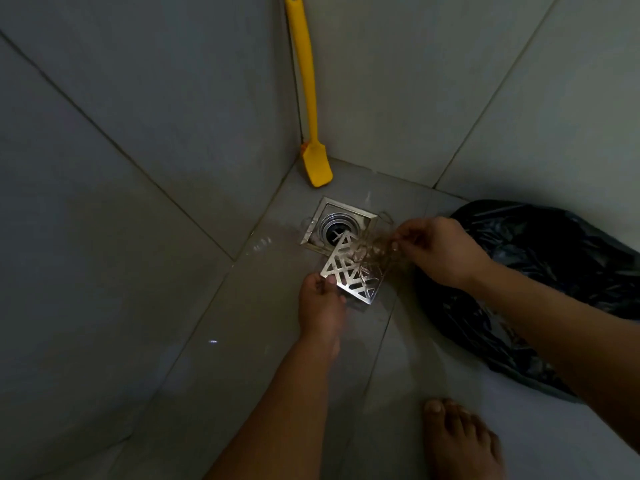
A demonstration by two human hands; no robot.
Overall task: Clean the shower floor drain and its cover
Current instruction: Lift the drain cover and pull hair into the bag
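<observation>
The square steel drain (332, 226) lies uncovered in the corner of the grey tiled shower floor, its round pipe visible. Just in front of it, my left hand (320, 304) pinches the near left corner of the patterned metal drain cover (346, 275) and holds it tilted above the floor. A tangle of hair (372, 251) clings to the cover's far right part. My right hand (438, 249) pinches this hair between its fingertips, just right of the drain.
A yellow long-handled brush (308, 98) leans upright in the wall corner behind the drain. A black plastic bag (540, 278) lies on the floor at the right, under my right forearm. My bare foot (460, 441) stands at the bottom right. The floor near the drain looks wet.
</observation>
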